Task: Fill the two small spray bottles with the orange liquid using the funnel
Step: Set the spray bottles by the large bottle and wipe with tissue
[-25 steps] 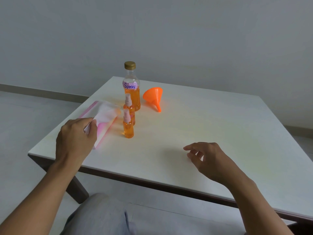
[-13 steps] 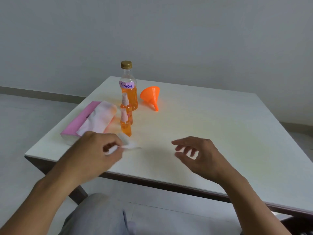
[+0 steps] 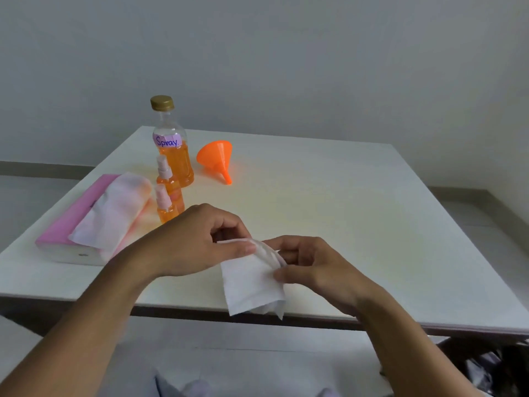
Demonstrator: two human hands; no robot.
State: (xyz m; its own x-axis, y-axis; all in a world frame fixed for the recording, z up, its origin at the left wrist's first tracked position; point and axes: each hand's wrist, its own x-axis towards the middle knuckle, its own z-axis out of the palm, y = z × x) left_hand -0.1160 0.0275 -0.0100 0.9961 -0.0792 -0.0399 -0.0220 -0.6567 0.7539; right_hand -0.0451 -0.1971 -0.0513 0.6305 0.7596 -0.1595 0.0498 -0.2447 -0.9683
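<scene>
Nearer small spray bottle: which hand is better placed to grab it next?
Probably left: the left hand lies right beside the nearer spray bottle; the right hand is farther off. Both pinch the tissue.

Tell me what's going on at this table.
A person is holding a white tissue above the near edge of the table, the left hand pinching its top and the right hand pinching its side. The nearer spray bottle and farther spray bottle stand with sprayers on, both showing orange liquid. Behind them the big bottle labelled Spray is capped, the funnel lies on its side untouched, and a pink tissue pack sits to the left.
</scene>
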